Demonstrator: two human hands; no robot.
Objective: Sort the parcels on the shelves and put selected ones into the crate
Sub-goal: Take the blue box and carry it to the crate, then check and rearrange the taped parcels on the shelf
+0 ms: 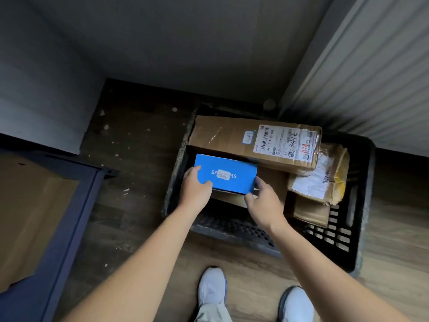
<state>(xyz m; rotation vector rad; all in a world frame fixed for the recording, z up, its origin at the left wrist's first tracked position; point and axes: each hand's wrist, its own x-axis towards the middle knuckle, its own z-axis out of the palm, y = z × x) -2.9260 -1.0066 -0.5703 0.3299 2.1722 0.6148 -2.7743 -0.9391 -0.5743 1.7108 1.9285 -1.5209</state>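
Your left hand [197,184] and right hand [264,203] grip the blue cardboard box [228,173]. Released unevenly, it may tip toward the left wall of the black plastic crate [362,205].

The crate [232,228] is black, its walls a grid of small slots. Inside it, the blue box [226,168] carries white lettering and a white sticker. At the crate's far side, the long carton [222,138] is brown, its white label printed with black barcodes and red marks. By the crate's right wall, a tan parcel [336,173] shows yellow tape. Left of the crate, the floor [144,147] is dark wood-grain.
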